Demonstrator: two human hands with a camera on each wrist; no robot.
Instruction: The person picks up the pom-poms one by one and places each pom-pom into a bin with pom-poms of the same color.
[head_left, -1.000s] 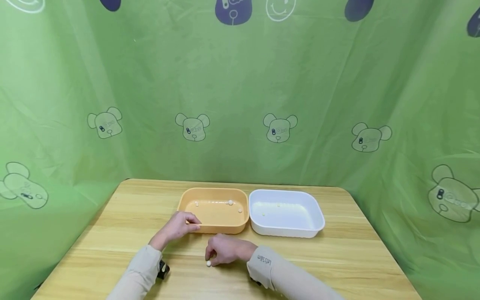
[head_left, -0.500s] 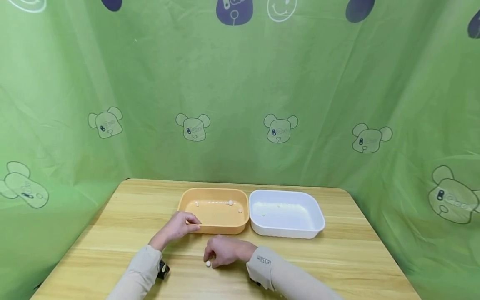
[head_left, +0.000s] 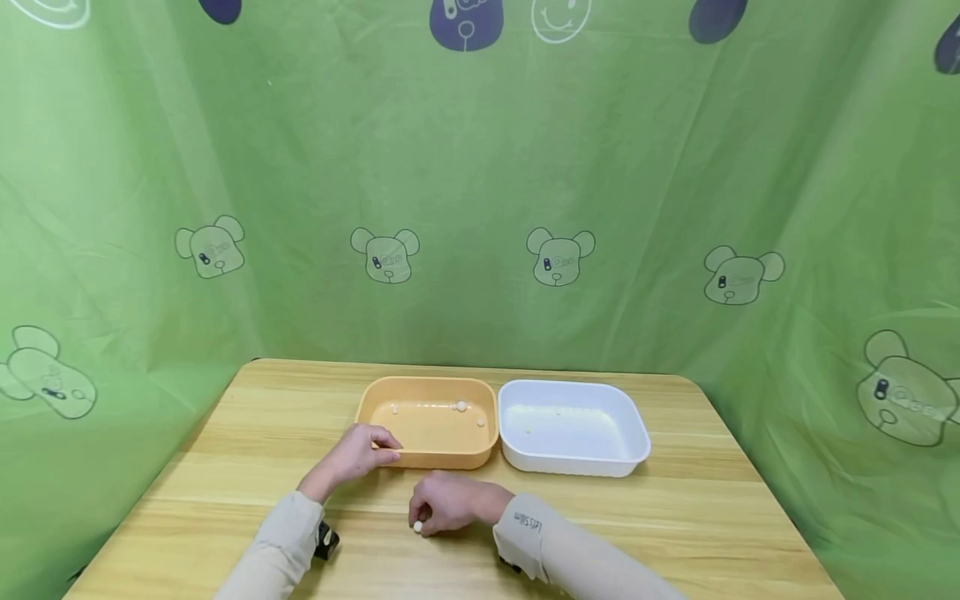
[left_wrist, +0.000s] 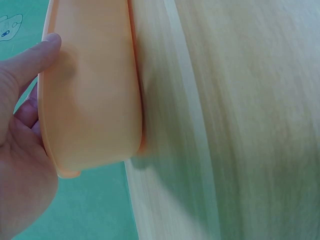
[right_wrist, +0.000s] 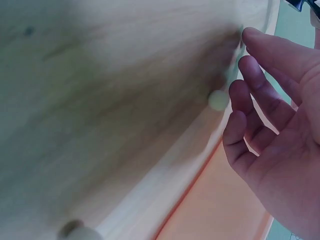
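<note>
My left hand (head_left: 358, 450) grips the near left edge of the orange bin (head_left: 442, 457). The left wrist view shows the thumb (left_wrist: 50, 47) on the outer wall and fingers behind the rim. Just in front of that bin, my right hand (head_left: 447, 500) is low over the table, curled. A small white ball (head_left: 417, 527) sits between thumb and index fingertips, held there in a pinch. In the right wrist view, the partly curled fingers (right_wrist: 238, 95) have a pale ball (right_wrist: 218, 100) right at their tips. A second pale round thing (right_wrist: 80, 234) is cut off by the lower edge.
Several small white balls, one of them larger (head_left: 461, 406), lie inside the orange bin. A white bin (head_left: 574, 467) stands against its right side, with small pale yellow bits (head_left: 527, 431) on its floor. Both rest on a wooden table (head_left: 712, 517) before a green curtain (head_left: 465, 167).
My right hand and the white ball shift very slightly left, then back, with index finger and thumb closing in round the ball. The left hand stays put on the bin.
</note>
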